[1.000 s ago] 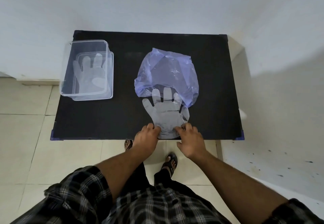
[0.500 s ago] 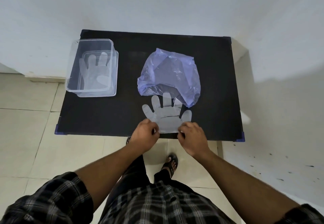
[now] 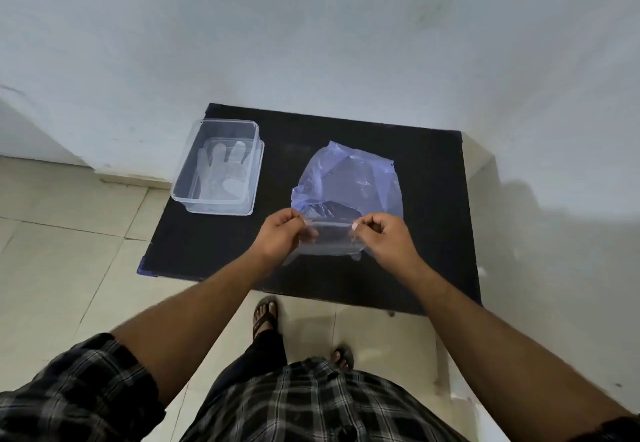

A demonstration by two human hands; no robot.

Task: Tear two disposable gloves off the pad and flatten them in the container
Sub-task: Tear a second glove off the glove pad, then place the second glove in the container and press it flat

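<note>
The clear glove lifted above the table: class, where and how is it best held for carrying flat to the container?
Pinch the clear glove by its cuff edge, one corner per hand, from both sides, as the left hand and right hand do; the film hangs limp.

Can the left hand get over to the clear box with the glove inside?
Probably yes. The clear container sits open-topped on the black table, to the left of the left hand, with nothing between them. But that hand and the right hand are both pinching a thin glove.
</note>
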